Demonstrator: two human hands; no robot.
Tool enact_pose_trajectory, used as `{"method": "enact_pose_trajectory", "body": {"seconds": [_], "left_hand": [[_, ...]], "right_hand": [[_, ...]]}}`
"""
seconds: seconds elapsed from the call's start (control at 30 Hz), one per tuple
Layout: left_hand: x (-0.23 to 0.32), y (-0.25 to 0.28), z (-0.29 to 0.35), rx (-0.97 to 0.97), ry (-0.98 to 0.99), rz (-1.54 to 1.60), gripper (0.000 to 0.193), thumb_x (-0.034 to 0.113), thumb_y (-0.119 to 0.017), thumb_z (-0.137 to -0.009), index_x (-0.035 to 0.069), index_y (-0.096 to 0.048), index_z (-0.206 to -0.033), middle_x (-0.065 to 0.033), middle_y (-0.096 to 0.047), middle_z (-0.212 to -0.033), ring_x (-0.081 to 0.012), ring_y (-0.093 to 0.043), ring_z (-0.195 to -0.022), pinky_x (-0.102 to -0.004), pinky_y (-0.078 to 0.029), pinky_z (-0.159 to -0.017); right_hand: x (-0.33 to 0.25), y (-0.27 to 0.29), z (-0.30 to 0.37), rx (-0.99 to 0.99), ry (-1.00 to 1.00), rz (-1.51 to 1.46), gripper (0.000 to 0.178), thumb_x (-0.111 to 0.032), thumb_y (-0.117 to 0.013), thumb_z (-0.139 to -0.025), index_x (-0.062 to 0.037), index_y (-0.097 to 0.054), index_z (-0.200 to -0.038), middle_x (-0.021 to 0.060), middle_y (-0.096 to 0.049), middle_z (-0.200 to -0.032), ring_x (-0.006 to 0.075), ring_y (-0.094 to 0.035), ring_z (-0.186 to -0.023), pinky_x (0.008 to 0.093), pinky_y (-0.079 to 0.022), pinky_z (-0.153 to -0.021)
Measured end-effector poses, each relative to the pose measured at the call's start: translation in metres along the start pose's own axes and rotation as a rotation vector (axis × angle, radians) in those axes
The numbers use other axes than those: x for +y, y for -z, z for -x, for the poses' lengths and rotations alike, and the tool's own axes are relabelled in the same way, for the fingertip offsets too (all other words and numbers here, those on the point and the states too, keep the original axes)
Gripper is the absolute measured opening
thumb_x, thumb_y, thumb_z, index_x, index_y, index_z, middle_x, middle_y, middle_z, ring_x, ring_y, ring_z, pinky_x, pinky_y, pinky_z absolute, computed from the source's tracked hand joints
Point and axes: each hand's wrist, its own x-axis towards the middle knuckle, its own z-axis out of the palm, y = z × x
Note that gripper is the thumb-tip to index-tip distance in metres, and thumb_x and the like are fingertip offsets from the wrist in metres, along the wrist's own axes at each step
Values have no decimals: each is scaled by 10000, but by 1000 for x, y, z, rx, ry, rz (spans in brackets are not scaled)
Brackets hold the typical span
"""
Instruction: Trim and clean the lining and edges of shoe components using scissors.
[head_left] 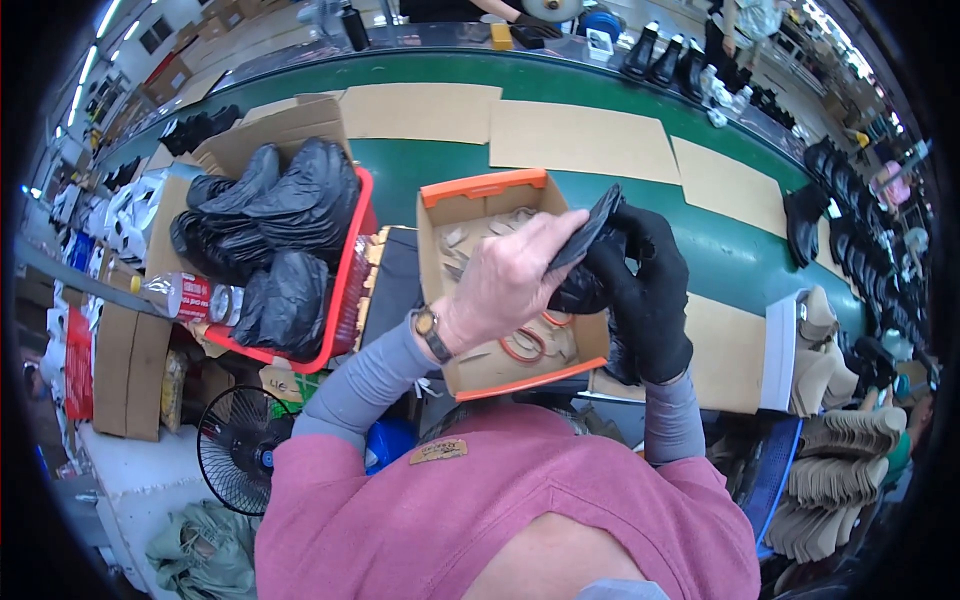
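My bare left hand (503,278), with a watch on the wrist, pinches the edge of a flat black piece (590,232) that looks like an insole with a thin plastic-like cover. My right hand (648,285), in a black glove, curls its fingers round the other side of the same piece. Crumpled black material hangs below it between the hands; its exact shape is hidden. Both hands are above and beside an open cardboard box (482,187) with orange edges. Inside the box lie orange-handled scissors (523,346) and pale scraps.
At left, a red basket (366,200) holds a carton of black covered pieces, with a plastic bottle (190,298) beside them. Cardboard sheets (580,138) lie along the green belt (400,180). Black boots (803,222) stand at right, near stacked beige insoles (835,465). A fan (238,450) stands at lower left.
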Motion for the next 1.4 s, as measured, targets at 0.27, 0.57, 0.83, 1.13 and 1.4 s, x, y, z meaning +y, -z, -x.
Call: {"method": "enact_pose_trajectory", "body": {"seconds": [0.27, 0.57, 0.83, 1.13, 1.4], "left_hand": [[-7, 12, 31, 162, -4, -215, 751, 13, -706, -667, 12, -431, -1366, -188, -598, -1062, -333, -648, -821, -383, -551, -689], [15, 1, 43, 188, 52, -220, 648, -83, -555, -698, 17, -485, -1335, -208, -627, -1042, -367, -649, -834, -404, -545, -717], [15, -6, 56, 220, -21, -311, 791, -28, -671, -634, 11, -429, -1387, -206, -616, -1073, -344, -654, -854, -386, -545, -740], [-1, 3, 67, 213, 196, -290, 785, -34, -662, -662, 16, -408, -1403, -194, -619, -1083, -352, -649, -867, -408, -537, -760], [20, -16, 61, 210, 67, -245, 742, -139, -584, -621, -26, -471, -1346, -235, -609, -1154, -405, -621, -1020, -414, -522, -867]], "right_hand": [[-5, -24, -6, 208, 92, 42, 151, 12, -651, -815, -17, -589, -950, 184, -570, -1100, 323, -613, -966, 337, -492, -778], [5, -15, -3, -116, 249, 116, 201, 7, -683, -756, -27, -609, -939, 182, -559, -1129, 333, -567, -1075, 398, -456, -868], [-5, -11, -2, -76, 382, 351, 262, -30, -692, -761, -18, -614, -1010, 189, -539, -1196, 347, -508, -1167, 421, -405, -978], [14, -25, -8, 59, 148, 36, 151, 0, -669, -800, -26, -570, -911, 180, -508, -1147, 356, -493, -1156, 427, -415, -928], [7, -29, 4, -122, 480, 436, 332, -119, -717, -725, -28, -595, -1020, 156, -498, -1200, 386, -432, -1195, 502, -337, -1012]]}}
